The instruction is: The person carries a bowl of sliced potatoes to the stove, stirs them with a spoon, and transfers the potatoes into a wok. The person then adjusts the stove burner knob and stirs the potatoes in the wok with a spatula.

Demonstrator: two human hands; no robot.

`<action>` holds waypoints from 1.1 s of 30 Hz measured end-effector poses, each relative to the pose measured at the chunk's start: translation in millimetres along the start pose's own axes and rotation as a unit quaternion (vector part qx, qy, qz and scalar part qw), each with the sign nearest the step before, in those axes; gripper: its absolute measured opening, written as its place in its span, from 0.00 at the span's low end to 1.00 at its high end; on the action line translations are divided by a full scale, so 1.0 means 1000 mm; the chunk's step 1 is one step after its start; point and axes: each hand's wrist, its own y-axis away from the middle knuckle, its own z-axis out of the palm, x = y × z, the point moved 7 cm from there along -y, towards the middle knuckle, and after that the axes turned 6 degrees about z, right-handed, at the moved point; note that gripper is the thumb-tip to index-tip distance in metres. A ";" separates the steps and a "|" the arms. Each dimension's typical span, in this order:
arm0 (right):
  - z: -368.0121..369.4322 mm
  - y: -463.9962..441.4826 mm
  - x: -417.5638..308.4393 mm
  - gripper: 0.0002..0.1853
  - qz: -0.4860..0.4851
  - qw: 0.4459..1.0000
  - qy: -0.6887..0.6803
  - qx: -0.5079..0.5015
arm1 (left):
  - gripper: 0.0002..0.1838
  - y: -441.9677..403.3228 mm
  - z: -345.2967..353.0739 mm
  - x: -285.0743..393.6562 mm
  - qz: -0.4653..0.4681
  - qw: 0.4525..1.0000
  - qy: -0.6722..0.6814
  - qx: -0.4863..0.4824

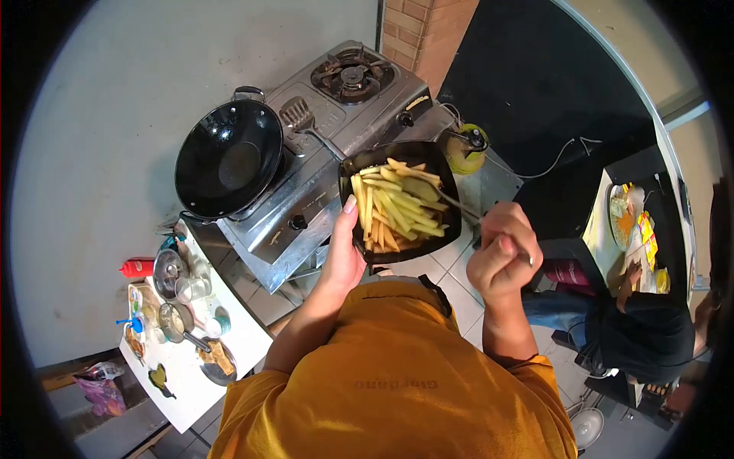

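A black square bowl point(453, 164) full of cut potato fries point(394, 210) is held in front of my chest. My left hand point(345, 249) grips its left side, thumb over the rim. My right hand point(505, 249) is closed around the handle of a metal spoon point(461, 204), whose head lies among the fries. Behind the bowl, a slotted metal spatula point(302, 121) rests on the gas stove point(279, 237). A black wok point(229, 161) sits on the stove's left burner.
The right burner point(353, 76) has no pan on it. At left, a white table point(183, 409) carries pans, cups and a plate of food; a red bottle point(138, 267) is at its edge. A yellow-green jar point(465, 157) stands right of the stove. Another person point(650, 333) is at far right.
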 end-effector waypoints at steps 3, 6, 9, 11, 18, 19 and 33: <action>-0.016 -0.009 -0.010 0.12 -0.036 0.999 -0.010 -0.020 | 0.30 -0.005 0.002 -0.002 0.010 1.000 -0.003 0.012; -0.021 -0.011 -0.010 0.11 -0.063 0.996 -0.052 -0.025 | 0.30 -0.004 0.002 -0.004 0.006 1.000 0.007 0.019; -0.006 -0.014 0.002 0.10 -0.037 0.996 -0.013 -0.075 | 0.30 -0.003 0.007 0.000 0.038 0.999 0.000 0.027; -0.001 -0.016 0.014 0.10 -0.022 0.998 -0.035 -0.053 | 0.31 -0.002 0.006 0.000 0.045 0.998 0.002 0.036; 0.026 -0.025 0.009 0.07 -0.057 0.983 -0.120 -0.128 | 0.31 0.012 -0.011 0.010 0.086 0.992 0.027 0.091; 0.033 -0.023 0.015 0.06 -0.034 0.985 -0.104 -0.136 | 0.31 0.015 -0.015 0.012 0.105 0.988 0.024 0.107; 0.102 -0.015 -0.018 0.04 -0.045 0.973 -0.106 -0.202 | 0.31 0.082 -0.047 0.033 0.195 0.945 0.006 0.263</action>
